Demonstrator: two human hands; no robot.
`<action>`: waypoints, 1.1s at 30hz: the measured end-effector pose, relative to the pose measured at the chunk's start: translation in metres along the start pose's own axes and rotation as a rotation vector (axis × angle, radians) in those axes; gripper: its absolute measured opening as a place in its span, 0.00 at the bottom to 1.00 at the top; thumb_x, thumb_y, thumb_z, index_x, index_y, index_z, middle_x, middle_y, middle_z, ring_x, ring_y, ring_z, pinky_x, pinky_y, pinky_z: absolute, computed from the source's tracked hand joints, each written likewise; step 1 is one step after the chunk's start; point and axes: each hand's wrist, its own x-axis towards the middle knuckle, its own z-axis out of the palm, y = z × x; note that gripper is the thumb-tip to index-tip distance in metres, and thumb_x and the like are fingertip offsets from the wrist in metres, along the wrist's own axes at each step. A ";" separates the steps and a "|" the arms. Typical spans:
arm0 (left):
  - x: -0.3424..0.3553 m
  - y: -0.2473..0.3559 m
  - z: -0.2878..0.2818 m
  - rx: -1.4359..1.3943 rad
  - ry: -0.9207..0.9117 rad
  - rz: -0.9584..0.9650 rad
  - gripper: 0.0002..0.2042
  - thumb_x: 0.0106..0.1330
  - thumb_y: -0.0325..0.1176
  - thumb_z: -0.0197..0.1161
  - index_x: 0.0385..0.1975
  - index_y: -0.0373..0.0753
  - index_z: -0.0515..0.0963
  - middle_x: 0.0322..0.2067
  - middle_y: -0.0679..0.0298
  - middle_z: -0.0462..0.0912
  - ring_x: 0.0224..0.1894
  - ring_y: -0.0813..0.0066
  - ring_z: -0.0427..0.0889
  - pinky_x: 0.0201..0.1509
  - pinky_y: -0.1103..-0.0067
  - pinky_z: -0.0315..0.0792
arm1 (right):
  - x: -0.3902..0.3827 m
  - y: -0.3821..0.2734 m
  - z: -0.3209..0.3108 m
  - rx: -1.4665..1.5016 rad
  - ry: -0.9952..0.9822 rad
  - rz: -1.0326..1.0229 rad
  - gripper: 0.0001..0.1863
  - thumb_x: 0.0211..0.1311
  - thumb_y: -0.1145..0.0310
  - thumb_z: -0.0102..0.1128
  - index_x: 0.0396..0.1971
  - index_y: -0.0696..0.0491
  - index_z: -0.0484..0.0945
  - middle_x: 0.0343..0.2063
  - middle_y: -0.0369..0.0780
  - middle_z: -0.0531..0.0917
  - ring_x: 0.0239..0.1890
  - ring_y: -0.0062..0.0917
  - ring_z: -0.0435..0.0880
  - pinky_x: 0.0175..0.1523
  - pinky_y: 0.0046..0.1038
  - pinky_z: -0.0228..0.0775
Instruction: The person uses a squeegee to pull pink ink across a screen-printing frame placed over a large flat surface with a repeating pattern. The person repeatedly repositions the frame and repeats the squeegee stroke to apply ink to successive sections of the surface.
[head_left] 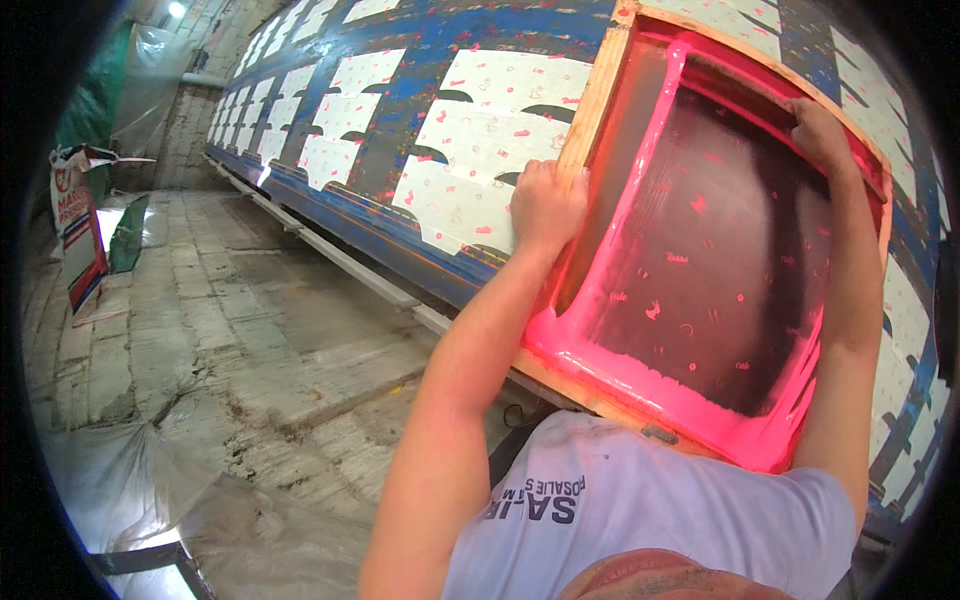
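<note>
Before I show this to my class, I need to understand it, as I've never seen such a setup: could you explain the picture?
There is no robot here. The picture comes from a wide fisheye camera on a person's head, looking down, so straight edges bend. Each "grip" is simply a bare hand. The left hand is closed on the left edge of a wooden frame. The right hand holds a long bar inside the frame's far end. Across the frame is a dark screen, bordered by wet-looking pink ink. Beneath is a long blue-and-dark table, bearing rows of white pieces with small pink prints.
</note>
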 end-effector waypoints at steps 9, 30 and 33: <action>0.008 -0.010 0.003 -0.062 -0.046 -0.001 0.29 0.72 0.57 0.71 0.44 0.29 0.89 0.46 0.38 0.89 0.50 0.34 0.89 0.58 0.48 0.82 | -0.190 -0.137 0.001 -0.033 -0.031 0.061 0.23 0.53 0.75 0.64 0.51 0.48 0.92 0.46 0.53 0.92 0.53 0.53 0.91 0.60 0.55 0.83; -0.001 0.007 -0.012 0.138 -0.114 0.003 0.30 0.72 0.56 0.72 0.54 0.30 0.86 0.55 0.42 0.89 0.57 0.40 0.90 0.62 0.51 0.84 | -0.436 -0.308 0.030 0.091 0.082 -0.093 0.37 0.54 0.39 0.81 0.52 0.54 0.87 0.46 0.45 0.86 0.56 0.43 0.85 0.58 0.46 0.80; 0.000 0.010 -0.009 0.238 -0.098 -0.014 0.32 0.72 0.61 0.70 0.51 0.31 0.88 0.52 0.41 0.91 0.55 0.39 0.92 0.59 0.50 0.85 | -0.448 -0.293 0.031 0.179 0.123 -0.136 0.37 0.55 0.40 0.81 0.54 0.55 0.87 0.49 0.45 0.87 0.57 0.44 0.85 0.60 0.46 0.79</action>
